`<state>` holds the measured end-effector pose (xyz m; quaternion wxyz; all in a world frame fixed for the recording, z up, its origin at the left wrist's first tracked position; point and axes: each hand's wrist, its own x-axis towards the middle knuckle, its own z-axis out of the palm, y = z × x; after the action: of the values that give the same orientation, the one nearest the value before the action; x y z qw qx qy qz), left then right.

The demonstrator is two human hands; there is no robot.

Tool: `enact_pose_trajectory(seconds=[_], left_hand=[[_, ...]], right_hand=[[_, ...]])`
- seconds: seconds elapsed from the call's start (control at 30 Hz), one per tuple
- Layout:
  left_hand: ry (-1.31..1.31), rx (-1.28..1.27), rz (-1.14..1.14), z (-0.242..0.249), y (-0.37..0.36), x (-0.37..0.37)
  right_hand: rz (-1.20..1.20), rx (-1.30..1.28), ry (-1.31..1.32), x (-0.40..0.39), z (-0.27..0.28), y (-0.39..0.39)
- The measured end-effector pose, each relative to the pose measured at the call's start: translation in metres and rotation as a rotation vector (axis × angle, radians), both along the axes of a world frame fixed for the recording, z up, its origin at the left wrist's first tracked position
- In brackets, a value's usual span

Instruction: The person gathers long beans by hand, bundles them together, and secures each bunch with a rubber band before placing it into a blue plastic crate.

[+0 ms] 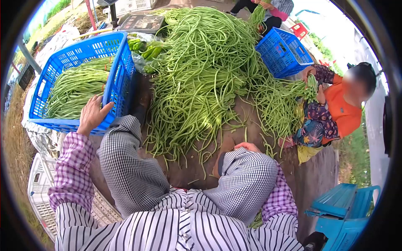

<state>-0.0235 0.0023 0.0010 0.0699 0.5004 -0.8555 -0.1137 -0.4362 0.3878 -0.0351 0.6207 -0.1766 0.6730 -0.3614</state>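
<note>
My left hand [93, 113] lies over the near edge of a blue plastic crate [79, 124], fingers spread and thumb apart. Its fingertips reach the bundled long beans [77, 85] inside, some tied with red bands. My right hand [248, 146] shows only partly beyond my right knee; its fingers are mostly hidden, so whether it holds anything cannot be told. In front of my legs rises a big heap of loose green long beans [201, 71], spreading to the right.
At right, a person in orange [345, 108] holds a bunch of beans; another person [278, 10] sits at the back. A second blue crate [284, 52] stands beyond the heap. Green peppers [151, 52] lie behind my crate. A white basket [42, 184] and blue stool [341, 205] flank me.
</note>
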Motion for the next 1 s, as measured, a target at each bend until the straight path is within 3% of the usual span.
enact_pose_trajectory(seconds=[0.33,0.5,0.8,1.0], left_hand=[[-0.056,0.068,0.025,-0.001,-0.004,0.002],[-0.046,0.017,0.01,0.0,-0.001,0.001],[-0.033,0.127,0.026,0.004,-0.003,-0.001],[-0.03,0.146,0.044,0.001,-0.005,0.0]], right_hand=[[-0.019,-0.03,-0.068,-0.006,0.01,-0.003],[0.16,0.002,-0.059,-0.02,-0.02,-0.003],[-0.094,0.144,-0.03,-0.006,0.019,0.009],[-0.154,0.047,-0.143,-0.016,0.006,0.011]])
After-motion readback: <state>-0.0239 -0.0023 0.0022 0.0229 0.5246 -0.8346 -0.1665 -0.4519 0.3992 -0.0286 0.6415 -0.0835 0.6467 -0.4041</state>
